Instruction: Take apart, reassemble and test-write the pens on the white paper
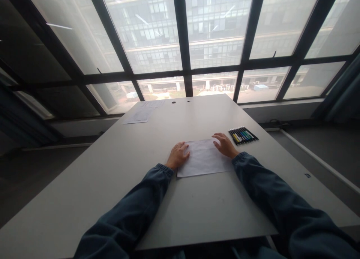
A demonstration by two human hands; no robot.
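Observation:
A white sheet of paper (pixel 203 158) lies flat on the grey table (pixel 118 169) in front of me. My left hand (pixel 178 154) rests on the sheet's left edge, fingers lying flat and slightly curled. My right hand (pixel 224 144) lies on the sheet's upper right corner with its fingers spread flat. Both arms wear dark blue sleeves. Neither hand holds anything.
A row of several coloured pens (pixel 243 135) lies just right of my right hand. More white sheets (pixel 142 114) sit at the table's far left corner. Large windows with dark frames (pixel 182 38) rise behind the table. The floor drops away on both sides.

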